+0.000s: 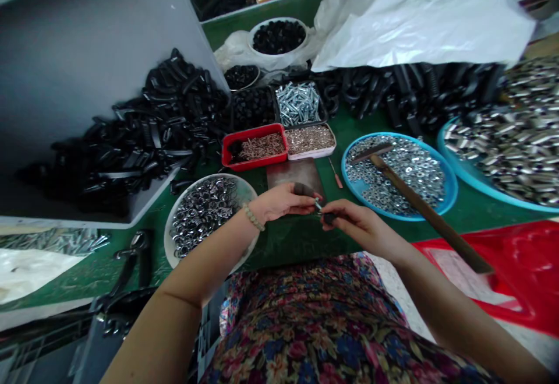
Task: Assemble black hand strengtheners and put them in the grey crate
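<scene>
Head view: left hand (279,202) curled shut around a dark plastic knob (303,189), right hand (362,229) pinching a short silver screw (318,204) against it, the join too small to make out. Just beyond, a white bowl (209,176) of metal rings, a blue tray (454,186) of washers and piles of black plastic parts (174,104), all still heaped full.

No writing, label, brand, number or sign can be read anywhere in the head view; any marks that may be there are too small or too blurred to tell.
</scene>
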The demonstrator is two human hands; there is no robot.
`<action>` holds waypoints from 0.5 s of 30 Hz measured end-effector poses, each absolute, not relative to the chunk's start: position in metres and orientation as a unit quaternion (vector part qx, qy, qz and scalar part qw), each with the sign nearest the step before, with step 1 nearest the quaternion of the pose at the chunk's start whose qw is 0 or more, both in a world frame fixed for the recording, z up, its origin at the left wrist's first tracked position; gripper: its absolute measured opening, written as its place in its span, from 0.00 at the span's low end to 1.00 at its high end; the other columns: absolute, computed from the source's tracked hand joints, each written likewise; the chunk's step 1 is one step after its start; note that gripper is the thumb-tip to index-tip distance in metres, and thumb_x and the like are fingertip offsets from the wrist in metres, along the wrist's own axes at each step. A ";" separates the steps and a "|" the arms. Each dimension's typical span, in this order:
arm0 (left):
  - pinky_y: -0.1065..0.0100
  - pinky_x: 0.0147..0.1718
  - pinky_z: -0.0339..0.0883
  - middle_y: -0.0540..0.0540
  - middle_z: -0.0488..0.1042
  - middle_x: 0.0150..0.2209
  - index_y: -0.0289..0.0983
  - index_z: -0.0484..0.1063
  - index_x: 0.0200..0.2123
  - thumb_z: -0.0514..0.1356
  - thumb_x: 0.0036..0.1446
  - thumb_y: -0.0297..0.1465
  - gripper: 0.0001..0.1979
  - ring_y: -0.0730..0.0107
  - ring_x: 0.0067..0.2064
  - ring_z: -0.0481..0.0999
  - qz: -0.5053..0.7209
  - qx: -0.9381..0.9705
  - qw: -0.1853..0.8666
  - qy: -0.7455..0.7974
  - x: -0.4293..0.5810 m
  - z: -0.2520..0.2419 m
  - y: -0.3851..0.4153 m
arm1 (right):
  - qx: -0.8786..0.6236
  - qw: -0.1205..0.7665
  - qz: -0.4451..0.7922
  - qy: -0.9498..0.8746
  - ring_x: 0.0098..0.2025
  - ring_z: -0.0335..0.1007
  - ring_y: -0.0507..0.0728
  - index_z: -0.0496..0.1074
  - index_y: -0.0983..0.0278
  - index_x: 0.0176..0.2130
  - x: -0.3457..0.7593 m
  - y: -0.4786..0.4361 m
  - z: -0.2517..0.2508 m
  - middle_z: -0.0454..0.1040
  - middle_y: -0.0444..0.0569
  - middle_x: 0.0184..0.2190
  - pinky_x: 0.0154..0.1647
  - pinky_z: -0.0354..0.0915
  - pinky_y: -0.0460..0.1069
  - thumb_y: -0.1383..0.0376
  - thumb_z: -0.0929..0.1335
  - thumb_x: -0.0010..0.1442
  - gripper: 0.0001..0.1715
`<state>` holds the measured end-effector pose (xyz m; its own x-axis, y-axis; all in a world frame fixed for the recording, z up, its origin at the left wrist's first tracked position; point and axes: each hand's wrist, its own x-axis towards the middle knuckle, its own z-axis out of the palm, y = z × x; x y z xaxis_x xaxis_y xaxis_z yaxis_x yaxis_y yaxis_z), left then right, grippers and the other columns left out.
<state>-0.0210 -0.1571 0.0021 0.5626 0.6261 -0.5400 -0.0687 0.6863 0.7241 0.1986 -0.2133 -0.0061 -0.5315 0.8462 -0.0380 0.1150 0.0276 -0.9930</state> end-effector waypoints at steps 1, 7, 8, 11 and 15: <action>0.73 0.36 0.71 0.45 0.78 0.32 0.31 0.77 0.37 0.69 0.46 0.26 0.12 0.77 0.31 0.76 0.209 0.359 0.814 0.406 -0.026 0.005 -0.158 | -0.370 0.315 0.607 -0.629 0.40 0.75 0.54 0.71 0.60 0.47 0.194 -0.213 -0.006 0.76 0.48 0.37 0.45 0.70 0.50 0.62 0.66 0.63 0.12; 0.60 0.53 0.67 0.44 0.76 0.41 0.35 0.76 0.32 0.61 0.54 0.24 0.04 0.68 0.45 0.75 0.361 0.685 0.521 0.359 -0.039 0.027 -0.173 | -0.316 0.449 0.763 -0.340 0.22 0.65 0.47 0.70 0.54 0.39 0.161 -0.210 -0.019 0.70 0.41 0.26 0.22 0.66 0.42 0.55 0.74 0.52 0.15; 0.59 0.53 0.66 0.43 0.75 0.44 0.35 0.76 0.31 0.58 0.55 0.22 0.07 0.67 0.48 0.74 0.370 0.723 0.455 0.366 -0.041 0.028 -0.176 | -0.308 0.447 0.780 -0.310 0.21 0.63 0.46 0.71 0.54 0.39 0.157 -0.210 -0.020 0.70 0.40 0.26 0.21 0.65 0.41 0.56 0.75 0.50 0.16; 0.55 0.57 0.63 0.39 0.70 0.53 0.35 0.76 0.34 0.52 0.53 0.17 0.15 0.61 0.55 0.69 0.387 0.765 0.320 0.403 -0.050 0.029 -0.182 | -0.290 0.431 0.807 -0.281 0.23 0.66 0.46 0.72 0.53 0.38 0.149 -0.207 -0.020 0.71 0.40 0.27 0.24 0.66 0.40 0.60 0.76 0.49 0.16; 0.55 0.61 0.56 0.41 0.67 0.58 0.36 0.78 0.35 0.50 0.57 0.18 0.17 0.61 0.60 0.63 0.362 0.794 0.317 0.373 -0.060 0.039 -0.188 | -0.295 0.419 0.792 -0.333 0.27 0.71 0.48 0.74 0.56 0.38 0.147 -0.204 -0.018 0.74 0.43 0.28 0.29 0.69 0.41 0.60 0.76 0.51 0.13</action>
